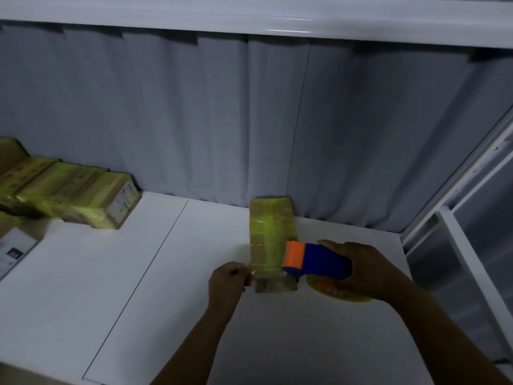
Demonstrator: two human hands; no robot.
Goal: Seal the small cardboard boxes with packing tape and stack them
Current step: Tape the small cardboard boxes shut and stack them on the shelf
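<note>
The cardboard box (pixel 270 232) lies on the white table (pixel 138 273) near the curtain. The right hand (pixel 369 270) grips a blue tape dispenser (pixel 319 261) over the box's near end, while the left hand (pixel 227 282) pinches the yellow tape (pixel 268 269) at its near left corner. Taped boxes (pixel 83 195) sit far left.

Both bare forearms reach forward, grips near each other.
Left grip (pixel 230 279) pinches yellow packing tape (pixel 254 273) with curled fingers; right grip (pixel 369 270) wraps a blue-and-orange plastic tape dispenser (pixel 319 259).

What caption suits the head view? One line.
Right hand holds tape gun on box; left hand pinches tape at its edge.
</note>
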